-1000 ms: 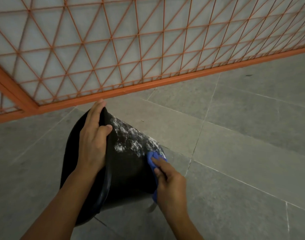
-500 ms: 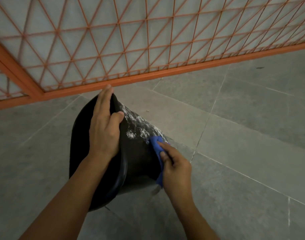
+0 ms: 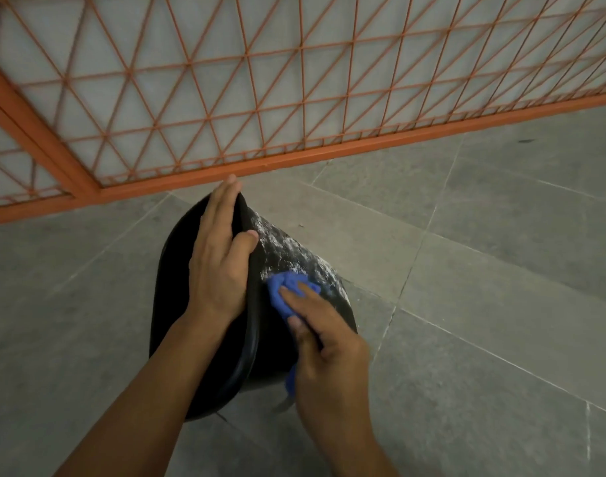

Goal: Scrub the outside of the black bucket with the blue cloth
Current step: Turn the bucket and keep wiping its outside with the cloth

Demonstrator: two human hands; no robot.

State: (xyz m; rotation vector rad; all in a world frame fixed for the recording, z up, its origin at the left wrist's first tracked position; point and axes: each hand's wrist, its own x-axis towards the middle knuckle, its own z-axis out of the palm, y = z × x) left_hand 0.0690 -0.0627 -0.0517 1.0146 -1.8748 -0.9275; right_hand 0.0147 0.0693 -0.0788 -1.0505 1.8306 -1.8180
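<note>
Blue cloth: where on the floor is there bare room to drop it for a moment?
Bare grey floor tiles lie to the right of the black bucket, up to the orange grille. Left of the bucket is bare too. It is crowded at the bucket: left hand grips its rim, right hand presses the blue cloth.

Both bare forearms reach forward and down, the left hand [image 3: 219, 266] clamped over the black bucket's [image 3: 294, 256] rim with fingers inside and thumb on the outer wall, the right hand [image 3: 325, 346] pressing the blue cloth [image 3: 282, 287] to that wall with extended fingers.
</note>
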